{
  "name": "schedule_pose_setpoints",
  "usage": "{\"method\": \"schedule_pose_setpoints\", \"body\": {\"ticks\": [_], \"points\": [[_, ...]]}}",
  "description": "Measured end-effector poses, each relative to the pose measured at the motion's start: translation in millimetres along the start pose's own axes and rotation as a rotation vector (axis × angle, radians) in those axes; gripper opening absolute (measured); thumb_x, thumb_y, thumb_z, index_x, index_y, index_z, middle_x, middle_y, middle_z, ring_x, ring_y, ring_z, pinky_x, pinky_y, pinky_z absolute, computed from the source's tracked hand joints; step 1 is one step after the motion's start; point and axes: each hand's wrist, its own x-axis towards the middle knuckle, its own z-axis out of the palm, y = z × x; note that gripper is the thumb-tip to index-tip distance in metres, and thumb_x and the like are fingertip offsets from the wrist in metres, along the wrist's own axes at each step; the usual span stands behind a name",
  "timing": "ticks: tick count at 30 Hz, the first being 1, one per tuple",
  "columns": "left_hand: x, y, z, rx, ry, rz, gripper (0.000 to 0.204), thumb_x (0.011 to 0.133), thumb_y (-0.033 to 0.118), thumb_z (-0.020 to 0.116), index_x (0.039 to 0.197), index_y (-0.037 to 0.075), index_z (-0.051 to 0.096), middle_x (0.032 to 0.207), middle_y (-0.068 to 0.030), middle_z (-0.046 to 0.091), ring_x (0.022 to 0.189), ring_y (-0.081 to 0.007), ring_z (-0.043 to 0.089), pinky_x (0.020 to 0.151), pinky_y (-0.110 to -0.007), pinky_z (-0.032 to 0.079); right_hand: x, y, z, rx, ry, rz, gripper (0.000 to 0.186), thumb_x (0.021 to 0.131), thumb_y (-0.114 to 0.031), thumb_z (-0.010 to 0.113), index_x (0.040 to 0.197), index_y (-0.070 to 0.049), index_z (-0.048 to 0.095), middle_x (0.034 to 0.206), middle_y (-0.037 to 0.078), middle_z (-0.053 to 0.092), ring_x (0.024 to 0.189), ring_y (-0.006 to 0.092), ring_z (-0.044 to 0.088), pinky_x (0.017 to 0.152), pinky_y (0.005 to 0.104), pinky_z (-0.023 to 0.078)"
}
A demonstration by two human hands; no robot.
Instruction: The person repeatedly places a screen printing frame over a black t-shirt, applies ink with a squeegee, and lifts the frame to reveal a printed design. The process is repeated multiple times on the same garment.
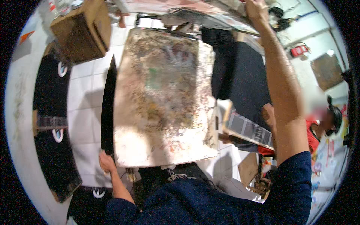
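Observation:
My left hand (107,162) is closed at the near end of a narrow black panel (108,108), which stands along the left side of a stained, paint-spotted table (129,146). My right arm stretches far forward. My right hand (257,13) is at the top edge of the view, partly cut off, next to a pale sheet-like surface (225,13); its fingers are unclear. Between my arms lies the worn table top, blotched brown, grey and green.
At left, black panels (52,90) with white ring prints rest on a long bench. A wooden box (80,30) stands far left. On the right are a black-covered board (243,71), a framed mesh screen (247,127) beside another person's hand (268,114), and a red extinguisher (300,50).

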Motion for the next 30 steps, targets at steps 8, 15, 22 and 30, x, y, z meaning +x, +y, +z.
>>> {"method": "schedule_pose_setpoints", "body": {"ticks": [8,15,22,30], "points": [[113.6,-5.6,-329.4,0.047,0.313,-0.07,0.038,0.1,0.044,0.063,0.11,0.01,0.075,0.101,-0.0131,0.077,0.093,-0.0355,0.073,0.08,-0.045,0.054,44.4,18.2,18.0,-0.14,-0.096,-0.018,0.063,0.093,-0.074,0.045,0.12,-0.027,0.077,0.122,0.014,0.074,0.117,0.037,0.067,0.098,0.0462,0.05],[114.6,-102.9,-585.1,-0.537,0.345,-0.093,0.032,0.103,0.029,0.064,0.099,-0.002,0.072,0.086,0.001,0.067,0.079,-0.0102,0.055,0.074,-0.028,0.046,61.4,26.1,24.9,-0.12,-0.192,0.0,0.066,0.095,-0.069,0.043,0.143,-0.028,0.061,0.146,0.014,0.059,0.134,0.0358,0.057,0.111,0.0496,0.044],[100.5,-139.7,-489.6,-0.915,0.406,-0.357,0.027,0.098,0.028,0.063,0.097,0.003,0.071,0.094,-0.0019,0.063,0.088,-0.0163,0.054,0.082,-0.036,0.045,46.8,17.0,17.8,-0.116,-0.165,0.048,0.064,0.095,-0.069,0.045,0.141,-0.028,0.063,0.142,0.014,0.062,0.131,0.0357,0.059,0.109,0.0494,0.046],[52.8,-29.9,-236.8,-0.755,-0.055,-0.114,0.047,0.1,0.026,0.071,0.063,0.006,0.05,0.065,0.0069,0.043,0.064,-0.0067,0.037,0.058,-0.029,0.032,11.8,10.1,11.4,-0.111,-0.113,0.082,0.059,0.093,-0.066,0.046,0.134,-0.031,0.068,0.133,0.017,0.068,0.123,0.0382,0.065,0.104,0.0491,0.051]]}}
